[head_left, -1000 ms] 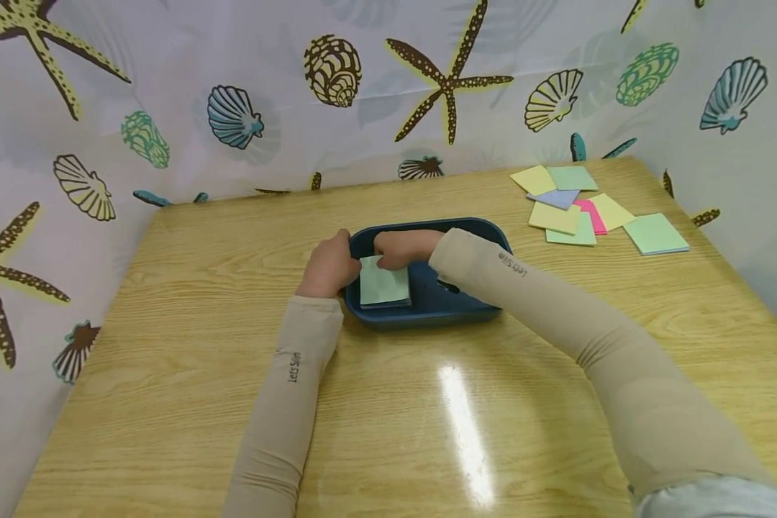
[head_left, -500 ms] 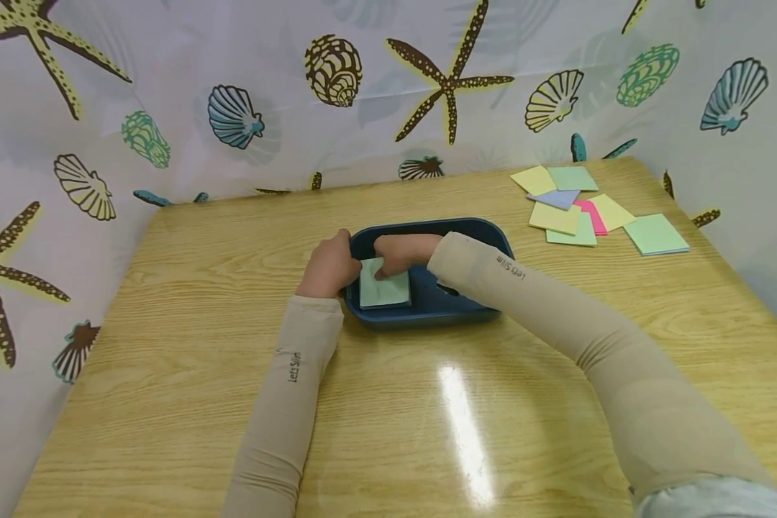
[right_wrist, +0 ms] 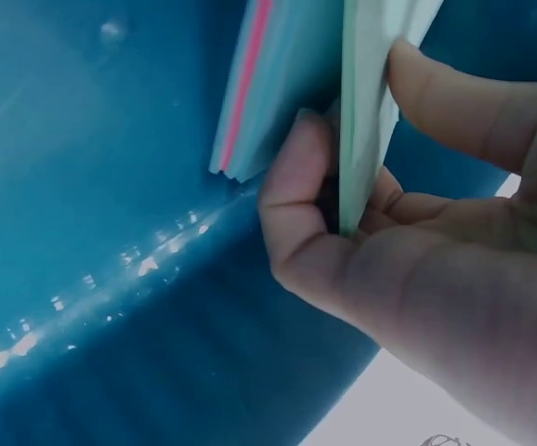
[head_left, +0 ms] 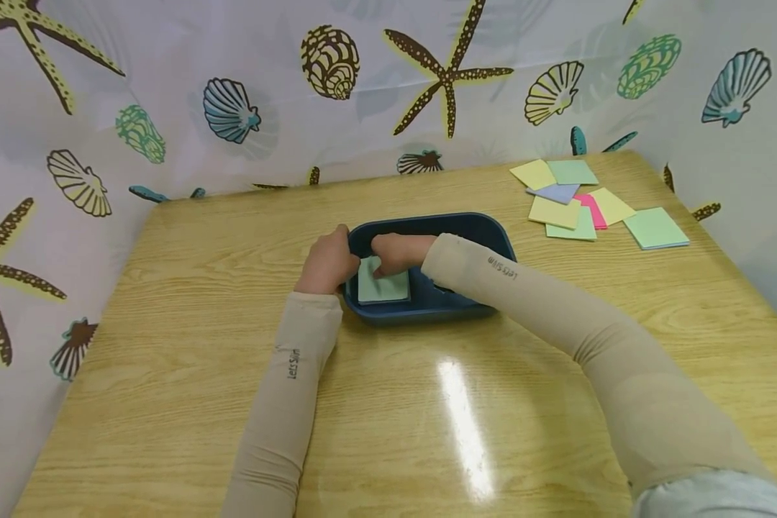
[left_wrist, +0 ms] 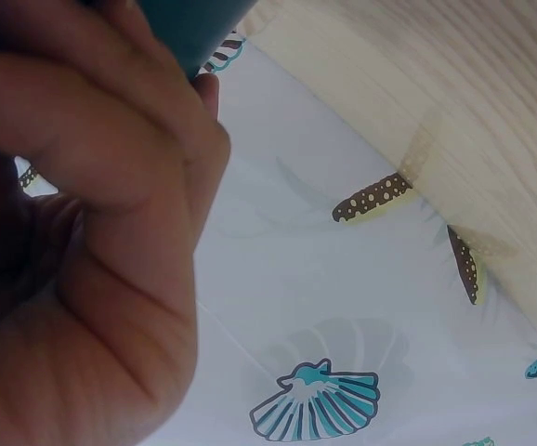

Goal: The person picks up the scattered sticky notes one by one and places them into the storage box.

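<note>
My left hand [head_left: 327,262] grips the left rim of a dark blue plastic bin [head_left: 427,316] on the wooden table; the left wrist view shows its curled fingers [left_wrist: 138,177] at the bin's edge. Inside the bin's left end, my right hand [head_left: 398,253] pinches a pale green pad of sticky notes [head_left: 383,289]. In the right wrist view, the thumb lies on one face of the pale green pad [right_wrist: 361,121], with a curled finger on the other side. Beside it is a bluish stack of sticky notes [right_wrist: 278,93] with a pink layer.
Several yellow, green, blue and pink sticky-note pads [head_left: 555,214] lie loosely overlapped at the table's back right. A separate green pad [head_left: 657,227] lies to their right. Behind the table hangs a curtain [head_left: 265,165] printed with shells and starfish.
My right thumb has come down over the green pad's face, and the right hand has shifted slightly left. The left hand still grips the rim. The head view has tilted slightly.
</note>
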`<state>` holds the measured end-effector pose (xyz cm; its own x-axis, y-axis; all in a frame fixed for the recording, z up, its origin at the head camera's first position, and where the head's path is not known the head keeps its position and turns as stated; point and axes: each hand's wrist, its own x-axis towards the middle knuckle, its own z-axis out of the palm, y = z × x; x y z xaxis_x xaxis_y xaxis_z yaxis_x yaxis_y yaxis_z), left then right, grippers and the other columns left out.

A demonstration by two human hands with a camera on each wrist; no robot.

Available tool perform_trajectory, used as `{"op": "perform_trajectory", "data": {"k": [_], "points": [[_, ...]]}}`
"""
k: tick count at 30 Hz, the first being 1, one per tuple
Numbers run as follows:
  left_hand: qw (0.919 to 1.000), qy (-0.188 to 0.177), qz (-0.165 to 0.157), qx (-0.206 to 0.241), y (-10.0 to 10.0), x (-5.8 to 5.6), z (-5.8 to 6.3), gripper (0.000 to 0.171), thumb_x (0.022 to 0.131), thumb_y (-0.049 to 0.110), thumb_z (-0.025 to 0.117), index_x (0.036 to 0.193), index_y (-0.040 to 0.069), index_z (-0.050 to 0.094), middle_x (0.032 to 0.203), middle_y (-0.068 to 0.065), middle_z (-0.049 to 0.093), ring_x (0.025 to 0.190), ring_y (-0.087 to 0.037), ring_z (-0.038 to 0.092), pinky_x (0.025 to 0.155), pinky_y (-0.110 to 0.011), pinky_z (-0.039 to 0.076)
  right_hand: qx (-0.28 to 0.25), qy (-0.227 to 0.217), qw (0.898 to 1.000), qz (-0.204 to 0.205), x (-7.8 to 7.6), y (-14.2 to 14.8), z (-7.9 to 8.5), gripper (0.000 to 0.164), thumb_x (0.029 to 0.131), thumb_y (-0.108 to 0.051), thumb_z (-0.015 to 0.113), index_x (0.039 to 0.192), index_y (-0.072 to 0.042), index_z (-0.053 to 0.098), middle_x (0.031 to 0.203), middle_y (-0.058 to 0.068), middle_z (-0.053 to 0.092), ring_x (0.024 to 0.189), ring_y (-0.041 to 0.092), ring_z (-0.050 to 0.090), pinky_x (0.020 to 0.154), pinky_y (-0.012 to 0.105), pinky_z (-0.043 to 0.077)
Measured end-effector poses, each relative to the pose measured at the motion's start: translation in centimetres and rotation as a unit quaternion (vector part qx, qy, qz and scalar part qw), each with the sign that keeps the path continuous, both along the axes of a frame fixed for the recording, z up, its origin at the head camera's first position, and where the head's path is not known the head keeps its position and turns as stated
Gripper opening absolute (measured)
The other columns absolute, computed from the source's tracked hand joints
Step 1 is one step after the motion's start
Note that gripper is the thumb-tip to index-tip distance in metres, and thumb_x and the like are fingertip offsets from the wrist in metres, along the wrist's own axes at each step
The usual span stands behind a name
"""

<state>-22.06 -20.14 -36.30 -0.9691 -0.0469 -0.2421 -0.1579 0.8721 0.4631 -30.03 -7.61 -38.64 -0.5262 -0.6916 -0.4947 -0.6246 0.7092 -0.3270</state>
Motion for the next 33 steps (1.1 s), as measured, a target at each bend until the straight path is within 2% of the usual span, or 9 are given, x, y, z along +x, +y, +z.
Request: {"op": "perform_trajectory", "data": {"k": [6,10,17,22,25,29,33], "points": [[1.0,0.002,-0.002,0.001,0.0,-0.1,0.3,0.058,0.091,0.006,0.051,0.145,-0.004,0.031,0.131,-0.028,0.052,0.103,-0.035,0.058,0.086,-0.043,0.049,-0.002,0.035,0.999,0.011,1.6,0.3,1.7,0.036,0.095,-0.018,0.061,0.12,0.006,0.053,0.117,0.019,0.058,0.097,0.024,0.055,0.088,0.035,0.045],[1.0,-0.001,0.001,-0.001,0.0,-0.1,0.5,0.059,0.091,0.006,0.051,0.146,-0.003,0.03,0.131,-0.028,0.052,0.101,-0.035,0.058,0.084,-0.043,0.05,-0.004,0.067,0.998,0.004,2.1,0.3,1.8,0.035,0.094,-0.02,0.063,0.119,0.004,0.056,0.114,0.017,0.06,0.098,0.025,0.057,0.087,0.036,0.046],[0.9999,-0.01,0.006,0.001,0.0,-0.1,0.5,0.06,0.092,0.006,0.051,0.147,-0.002,0.028,0.133,-0.027,0.05,0.097,-0.034,0.057,0.079,-0.041,0.05,0.04,0.182,0.982,0.004,3.1,0.2,2.2,0.043,0.09,-0.036,0.067,0.118,-0.004,0.062,0.115,0.015,0.06,0.104,0.029,0.057,0.084,0.041,0.05],[0.9999,-0.015,0.006,0.004,0.0,0.0,0.5,0.059,0.093,0.007,0.05,0.147,-0.001,0.029,0.133,-0.027,0.05,0.098,-0.036,0.058,0.076,-0.041,0.051,0.026,0.174,0.984,0.001,3.2,0.5,1.9,0.038,0.091,-0.034,0.066,0.115,-0.004,0.065,0.107,0.013,0.064,0.096,0.027,0.061,0.079,0.039,0.052],[0.9999,-0.013,0.005,0.006,0.0,0.1,0.4,0.059,0.093,0.007,0.051,0.147,-0.002,0.029,0.134,-0.027,0.05,0.101,-0.036,0.057,0.078,-0.042,0.051,0.017,0.17,0.985,0.001,3.3,0.8,1.9,0.037,0.092,-0.033,0.065,0.115,-0.004,0.065,0.106,0.013,0.064,0.095,0.027,0.06,0.078,0.039,0.052],[0.9999,-0.009,0.002,0.004,0.0,0.1,0.2,0.058,0.092,0.007,0.051,0.146,-0.002,0.031,0.133,-0.027,0.05,0.104,-0.036,0.057,0.084,-0.043,0.049,-0.004,0.179,0.984,0.002,4.1,1.1,2.6,0.035,0.093,-0.03,0.064,0.115,-0.002,0.065,0.108,0.015,0.061,0.097,0.028,0.058,0.08,0.039,0.051],[1.0,0.005,-0.006,0.001,-0.1,0.1,-0.1,0.055,0.092,0.006,0.05,0.144,-0.003,0.034,0.127,-0.029,0.054,0.099,-0.038,0.059,0.084,-0.044,0.048,-0.073,0.187,0.98,-0.008,4.8,1.8,4.1,0.027,0.096,-0.025,0.06,0.105,-0.001,0.065,0.101,0.014,0.059,0.088,0.026,0.057,0.074,0.036,0.05]]}}
